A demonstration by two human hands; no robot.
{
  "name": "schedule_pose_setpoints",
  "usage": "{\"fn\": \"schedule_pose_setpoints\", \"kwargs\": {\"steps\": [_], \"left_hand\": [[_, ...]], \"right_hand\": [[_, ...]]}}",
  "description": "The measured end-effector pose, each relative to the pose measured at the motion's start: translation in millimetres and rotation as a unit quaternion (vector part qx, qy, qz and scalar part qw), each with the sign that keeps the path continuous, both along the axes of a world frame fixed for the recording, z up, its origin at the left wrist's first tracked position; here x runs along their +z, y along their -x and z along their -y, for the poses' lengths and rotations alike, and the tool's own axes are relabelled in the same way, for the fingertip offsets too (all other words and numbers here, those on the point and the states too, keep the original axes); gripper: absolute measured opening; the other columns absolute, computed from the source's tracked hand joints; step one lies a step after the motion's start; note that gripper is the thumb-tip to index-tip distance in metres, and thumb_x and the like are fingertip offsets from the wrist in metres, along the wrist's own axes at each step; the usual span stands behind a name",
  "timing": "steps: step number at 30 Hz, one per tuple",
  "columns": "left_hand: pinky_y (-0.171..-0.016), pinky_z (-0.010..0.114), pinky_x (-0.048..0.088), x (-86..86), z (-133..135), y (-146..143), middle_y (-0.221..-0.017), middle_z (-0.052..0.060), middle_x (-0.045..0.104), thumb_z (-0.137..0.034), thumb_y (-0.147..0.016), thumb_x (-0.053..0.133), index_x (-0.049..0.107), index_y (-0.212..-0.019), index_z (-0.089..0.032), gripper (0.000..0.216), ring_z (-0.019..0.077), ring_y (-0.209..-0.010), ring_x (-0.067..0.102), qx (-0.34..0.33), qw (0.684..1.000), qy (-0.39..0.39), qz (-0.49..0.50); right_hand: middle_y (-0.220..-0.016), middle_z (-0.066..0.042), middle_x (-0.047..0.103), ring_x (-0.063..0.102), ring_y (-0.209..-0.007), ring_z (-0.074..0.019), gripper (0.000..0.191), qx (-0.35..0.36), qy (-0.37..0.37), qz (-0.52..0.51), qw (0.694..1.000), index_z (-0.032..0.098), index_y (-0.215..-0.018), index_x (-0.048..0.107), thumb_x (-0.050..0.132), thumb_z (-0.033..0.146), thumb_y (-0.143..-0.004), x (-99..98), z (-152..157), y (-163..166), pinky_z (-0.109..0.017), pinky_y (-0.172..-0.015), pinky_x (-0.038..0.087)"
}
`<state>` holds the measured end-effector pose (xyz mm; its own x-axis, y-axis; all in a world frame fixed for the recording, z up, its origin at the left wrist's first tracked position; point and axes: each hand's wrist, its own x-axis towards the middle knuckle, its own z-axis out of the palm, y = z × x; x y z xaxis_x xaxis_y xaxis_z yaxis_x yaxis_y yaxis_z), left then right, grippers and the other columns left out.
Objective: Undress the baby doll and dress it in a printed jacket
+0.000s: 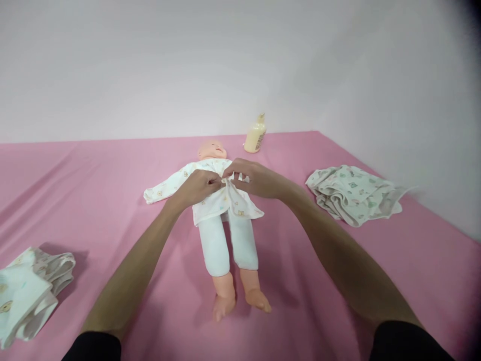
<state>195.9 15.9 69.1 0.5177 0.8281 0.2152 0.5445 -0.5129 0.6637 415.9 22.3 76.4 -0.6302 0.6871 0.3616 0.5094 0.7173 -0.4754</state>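
Observation:
A baby doll (212, 149) lies on its back on the pink sheet (112, 180), head away from me, bare feet toward me. It wears a white printed shirt (225, 203) and pale trousers (216, 243). My left hand (197, 186) and my right hand (251, 178) meet over the doll's chest. Both hands are closed in a pinch on the shirt's front edges, where a small fastening sits between the fingertips. One shirt sleeve (163, 188) stretches out to the left.
A cream bottle (255, 135) stands beyond the doll's head near the white wall. A crumpled printed garment (353, 193) lies to the right. Folded printed baby clothes (26, 293) sit at the near left.

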Motion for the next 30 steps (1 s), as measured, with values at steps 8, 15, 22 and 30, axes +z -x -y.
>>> {"fn": "schedule_pose_setpoints", "kwargs": {"steps": [8, 15, 22, 30], "left_hand": [[-0.052, 0.027, 0.020, 0.9, 1, 0, -0.060, -0.004, 0.033, -0.027, -0.087, 0.050, 0.033, -0.061, -0.018, 0.032, 0.0084, -0.054, 0.027, -0.009, 1.000, 0.019, 0.015], [-0.052, 0.028, 0.020, 0.3, 0, 0, -0.060, -0.004, 0.033, -0.028, -0.088, 0.050, 0.036, -0.062, -0.018, 0.032, 0.0089, -0.055, 0.027, -0.015, 1.000, 0.009, 0.010], [-0.052, 0.027, 0.021, -3.0, 1, -1, -0.059, -0.003, 0.036, -0.031, -0.089, 0.051, 0.037, -0.061, -0.018, 0.034, 0.0089, -0.054, 0.030, -0.012, 1.000, 0.002, 0.024], [-0.053, 0.027, 0.021, -2.9, 1, -4, -0.057, -0.004, 0.035, -0.026, -0.088, 0.050, 0.036, -0.059, -0.018, 0.033, 0.0091, -0.053, 0.030, -0.005, 1.000, -0.007, 0.021]], "right_hand": [[-0.103, -0.006, 0.061, 0.057, -0.085, -0.0184, 0.018, -0.013, 0.005, 0.082, 0.997, 0.023, -0.101, 0.066, 0.054, 0.023, -0.087, 4.4, 5, 0, -0.031, -0.070, 0.042], [-0.093, -0.005, 0.066, 0.057, -0.081, -0.0182, 0.013, -0.016, 0.036, 0.010, 0.999, 0.021, -0.092, 0.067, 0.057, 0.025, -0.085, 8.2, 5, 2, -0.031, -0.072, 0.044], [-0.092, -0.004, 0.070, 0.062, -0.082, -0.0180, 0.015, -0.054, 0.107, -0.082, 0.989, 0.022, -0.089, 0.071, 0.060, 0.031, -0.084, 1.6, 3, 0, -0.032, -0.074, 0.047], [-0.087, -0.004, 0.070, 0.062, -0.079, -0.0177, 0.016, -0.070, 0.158, -0.125, 0.977, 0.021, -0.087, 0.071, 0.062, 0.033, -0.083, -6.4, 0, 2, -0.032, -0.071, 0.048]]}}
